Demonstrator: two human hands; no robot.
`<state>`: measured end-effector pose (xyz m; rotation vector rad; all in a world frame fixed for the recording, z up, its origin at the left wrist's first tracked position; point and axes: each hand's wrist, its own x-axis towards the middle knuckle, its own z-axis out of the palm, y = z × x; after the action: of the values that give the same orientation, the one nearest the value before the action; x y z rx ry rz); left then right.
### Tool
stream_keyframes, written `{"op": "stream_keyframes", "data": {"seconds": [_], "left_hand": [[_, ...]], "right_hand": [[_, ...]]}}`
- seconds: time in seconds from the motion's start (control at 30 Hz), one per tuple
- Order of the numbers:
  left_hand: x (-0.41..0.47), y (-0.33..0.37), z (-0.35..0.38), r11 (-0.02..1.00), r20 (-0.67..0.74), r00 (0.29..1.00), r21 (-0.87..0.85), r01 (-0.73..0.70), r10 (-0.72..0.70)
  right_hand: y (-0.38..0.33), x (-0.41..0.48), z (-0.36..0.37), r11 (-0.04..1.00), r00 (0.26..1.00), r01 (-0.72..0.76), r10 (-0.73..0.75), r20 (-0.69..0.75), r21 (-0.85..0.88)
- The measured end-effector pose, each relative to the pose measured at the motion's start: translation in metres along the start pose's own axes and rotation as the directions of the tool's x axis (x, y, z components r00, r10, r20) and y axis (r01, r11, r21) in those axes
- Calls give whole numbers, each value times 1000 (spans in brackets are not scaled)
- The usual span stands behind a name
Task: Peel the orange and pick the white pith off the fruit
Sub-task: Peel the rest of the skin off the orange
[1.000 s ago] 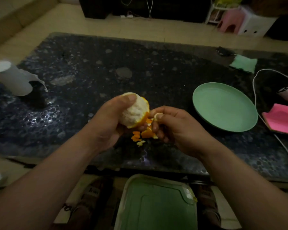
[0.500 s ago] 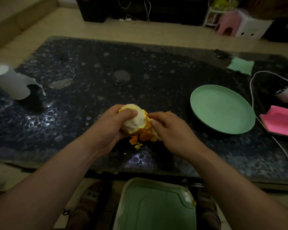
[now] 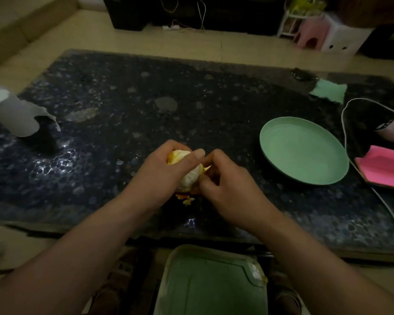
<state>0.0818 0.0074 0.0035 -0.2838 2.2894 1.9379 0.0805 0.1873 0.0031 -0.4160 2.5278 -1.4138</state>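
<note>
- Dark pebbled table (image 3: 123,110) in a dim room, tiled floor beyond; all places below are given from the plate (image 3: 305,153).
- Plate: green, shallow, holds nothing.
- Orange (image 3: 189,176): left of the plate, held just above the tabletop. Mostly stripped, with pale pith showing over its near face.
- Left hand (image 3: 162,176): wraps the orange from the side away from the plate, thumb laid across the top.
- Right hand (image 3: 228,185): on the plate side of the fruit, fingers curled in tight and pinching the peel (image 3: 206,168) left on that side.
- Scraps (image 3: 185,200): a few orange bits on the table under the fruit, left of the plate.
- Bin (image 3: 168,269): green, pale-rimmed, on the floor nearer the person than the plate, past the table edge. What it holds cannot be made out.
- Paper roll (image 3: 11,114): far left of the plate.
- Pink box (image 3: 387,167): just right of the plate; a white cable (image 3: 346,123) runs between them.
- Green cloth (image 3: 328,90): beyond the plate.
- Step in hand, as judged: pulling off the last peel. Pith-picking is not yet begun.
- Next move calls for: a firm left-hand hold, a tear away from the flesh without bursting a segment, then a fine fingertip pinch for the pith.
</note>
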Motion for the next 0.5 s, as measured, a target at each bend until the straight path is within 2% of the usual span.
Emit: {"op": "stream_keyframes", "data": {"seconds": [0.2,0.4,0.5], "left_hand": [[-4,-2,4,987,-56,990,99,-125,131],[-5,2,4,996,-77,994,-32,-86,83],[-4,4,1,995,-82,992,-19,-93,91]], "right_hand": [[-3,0,8,998,995,-3,10,-98,64],[-2,-1,8,964,993,-49,75,-92,263],[-3,-1,5,974,997,-53,66,-51,220]]}}
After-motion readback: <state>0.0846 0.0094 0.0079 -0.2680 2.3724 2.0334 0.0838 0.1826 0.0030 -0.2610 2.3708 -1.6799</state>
